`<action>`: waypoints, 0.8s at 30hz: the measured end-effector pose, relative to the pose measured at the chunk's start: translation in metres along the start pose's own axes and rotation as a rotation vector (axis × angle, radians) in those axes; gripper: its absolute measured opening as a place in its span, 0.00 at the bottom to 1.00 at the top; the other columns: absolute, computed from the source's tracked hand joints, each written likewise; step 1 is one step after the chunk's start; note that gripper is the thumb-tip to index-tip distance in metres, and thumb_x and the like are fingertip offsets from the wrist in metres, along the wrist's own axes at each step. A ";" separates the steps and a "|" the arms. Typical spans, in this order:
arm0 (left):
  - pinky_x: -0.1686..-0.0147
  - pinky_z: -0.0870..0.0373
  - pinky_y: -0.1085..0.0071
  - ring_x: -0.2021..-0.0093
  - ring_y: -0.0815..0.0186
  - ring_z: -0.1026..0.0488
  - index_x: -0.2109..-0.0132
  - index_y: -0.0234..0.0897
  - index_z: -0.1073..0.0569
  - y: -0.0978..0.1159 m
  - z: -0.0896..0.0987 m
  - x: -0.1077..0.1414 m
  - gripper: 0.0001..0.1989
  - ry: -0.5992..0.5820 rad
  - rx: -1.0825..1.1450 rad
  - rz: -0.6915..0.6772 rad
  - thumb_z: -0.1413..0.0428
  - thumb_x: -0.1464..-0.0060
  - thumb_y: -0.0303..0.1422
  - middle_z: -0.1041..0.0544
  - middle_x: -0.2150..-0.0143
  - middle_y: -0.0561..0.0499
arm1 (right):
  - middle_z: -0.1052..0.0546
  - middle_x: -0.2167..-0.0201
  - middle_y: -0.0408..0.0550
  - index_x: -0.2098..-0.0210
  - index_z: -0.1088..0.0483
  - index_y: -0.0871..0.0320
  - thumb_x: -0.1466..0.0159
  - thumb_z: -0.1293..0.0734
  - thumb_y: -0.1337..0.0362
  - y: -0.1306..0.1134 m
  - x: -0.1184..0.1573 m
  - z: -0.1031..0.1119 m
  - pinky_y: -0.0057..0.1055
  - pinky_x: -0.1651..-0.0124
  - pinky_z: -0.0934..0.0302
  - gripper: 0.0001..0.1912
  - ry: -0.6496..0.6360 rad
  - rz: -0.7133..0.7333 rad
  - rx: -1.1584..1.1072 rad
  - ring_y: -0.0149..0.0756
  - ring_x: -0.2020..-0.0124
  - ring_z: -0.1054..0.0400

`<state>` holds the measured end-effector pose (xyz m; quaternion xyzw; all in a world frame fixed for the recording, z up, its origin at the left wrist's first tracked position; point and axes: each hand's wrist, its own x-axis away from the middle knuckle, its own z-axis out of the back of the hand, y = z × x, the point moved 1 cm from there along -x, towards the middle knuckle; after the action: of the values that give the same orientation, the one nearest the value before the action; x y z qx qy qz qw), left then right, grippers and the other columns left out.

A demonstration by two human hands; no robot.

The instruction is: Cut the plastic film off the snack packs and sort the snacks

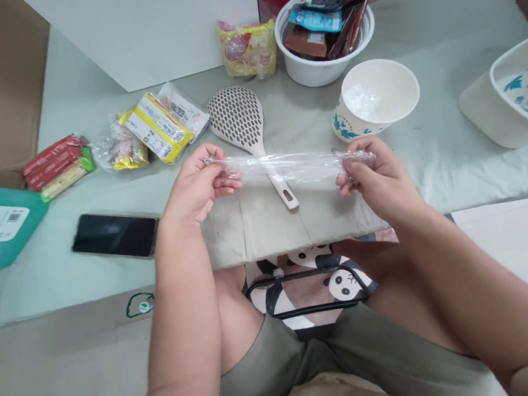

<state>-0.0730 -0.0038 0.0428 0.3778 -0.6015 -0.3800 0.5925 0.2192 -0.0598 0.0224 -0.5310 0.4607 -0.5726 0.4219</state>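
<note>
A strip of clear plastic film (289, 166) is stretched between my two hands over the table's front part. My left hand (198, 185) pinches its left end, and my right hand (375, 176) grips the bunched right end. Beneath the film lies a pale slotted skimmer (237, 117), its handle pointing toward me. Behind my right hand stands a white paper cup (385, 98) with blue leaf prints and some crumpled clear plastic inside.
A black phone (114, 236), a green container (3, 227) and snack packets (158, 127) lie left. Behind are a yellow packet (248, 50) and a white bowl (313, 73) of packets. A white bin (478, 108) stands right.
</note>
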 end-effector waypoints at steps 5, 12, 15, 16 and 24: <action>0.78 0.28 0.79 0.76 0.71 0.23 0.70 0.39 0.29 0.005 0.003 0.000 0.07 -0.044 0.156 -0.105 0.38 0.47 0.31 0.25 0.77 0.56 | 0.27 0.76 0.39 0.66 0.31 0.52 0.40 0.26 0.57 -0.002 0.001 0.000 0.28 0.73 0.37 0.11 0.036 0.087 -0.074 0.28 0.78 0.33; 0.73 0.27 0.80 0.75 0.75 0.30 0.76 0.38 0.31 -0.001 0.002 -0.006 0.13 0.056 0.185 -0.238 0.34 0.52 0.30 0.31 0.77 0.57 | 0.22 0.73 0.47 0.69 0.23 0.54 0.35 0.32 0.52 -0.007 0.008 -0.002 0.36 0.64 0.35 0.14 -0.122 0.231 0.094 0.37 0.70 0.28; 0.72 0.28 0.81 0.75 0.75 0.31 0.71 0.40 0.31 -0.006 -0.001 -0.009 0.14 0.119 0.148 -0.266 0.33 0.58 0.23 0.31 0.76 0.59 | 0.20 0.70 0.50 0.68 0.22 0.54 0.30 0.37 0.49 -0.007 0.011 -0.005 0.38 0.60 0.36 0.21 -0.372 0.470 0.428 0.40 0.66 0.27; 0.73 0.28 0.80 0.75 0.75 0.30 0.68 0.41 0.31 -0.007 -0.001 -0.010 0.15 0.131 0.154 -0.270 0.33 0.58 0.23 0.31 0.75 0.60 | 0.20 0.71 0.49 0.67 0.21 0.54 0.29 0.38 0.49 -0.007 0.013 -0.006 0.37 0.62 0.37 0.21 -0.479 0.506 0.512 0.39 0.68 0.28; 0.73 0.29 0.77 0.73 0.71 0.25 0.50 0.48 0.30 -0.004 -0.008 0.000 0.28 -0.051 0.153 -0.222 0.31 0.58 0.28 0.27 0.71 0.61 | 0.32 0.82 0.39 0.56 0.24 0.54 0.29 0.39 0.40 -0.005 0.024 -0.008 0.31 0.72 0.43 0.25 -0.326 0.354 0.359 0.29 0.80 0.38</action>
<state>-0.0650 -0.0057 0.0397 0.4764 -0.5980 -0.4057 0.5008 0.2095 -0.0818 0.0325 -0.4445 0.3636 -0.4695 0.6706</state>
